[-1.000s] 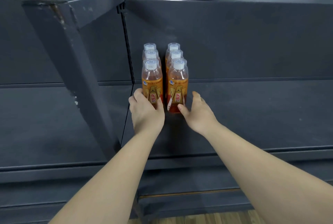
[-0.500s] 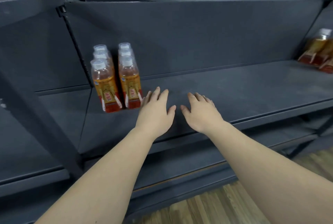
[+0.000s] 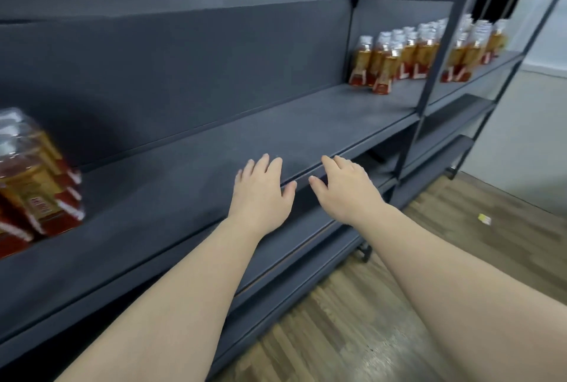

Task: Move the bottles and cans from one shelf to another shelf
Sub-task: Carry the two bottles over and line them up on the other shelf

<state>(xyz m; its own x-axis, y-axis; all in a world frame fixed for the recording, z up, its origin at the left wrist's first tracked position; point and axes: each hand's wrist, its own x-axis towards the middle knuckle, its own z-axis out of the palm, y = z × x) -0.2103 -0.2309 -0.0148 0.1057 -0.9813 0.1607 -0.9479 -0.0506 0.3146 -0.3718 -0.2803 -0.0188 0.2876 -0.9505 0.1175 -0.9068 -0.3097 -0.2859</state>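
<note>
Head view. We record a long dark grey shelf (image 3: 276, 133) running from near left to far right, with a dark back panel (image 3: 184, 74) behind it.

Hands: we see the left hand (image 3: 260, 194) palm down over the near front part of the shelf, fingers straight and slightly spread, thumb out to the right. It has hold of nothing. The right hand (image 3: 343, 188) is just beside it to the right, palm down over the front lip of the shelf, fingers loosely extended. It too has hold of nothing. The two thumbs are near each other but apart. We cannot tell whether either palm touches the shelf surface.

Task items: the bottles at the left edge (image 3: 33, 179) stand on the shelf, well apart from both hands. They are blurred and cut by the frame, with amber liquid and red-orange labels. The far group of bottles (image 3: 408, 56) stands upright at the far right on the same level, white caps, packed close, on both sides of a thin upright post (image 3: 435, 53).

Other: a lower shelf (image 3: 306, 262) runs beneath. The wood-pattern floor (image 3: 460, 259) lies to the right, with a small pale scrap (image 3: 484, 219) on it.
</note>
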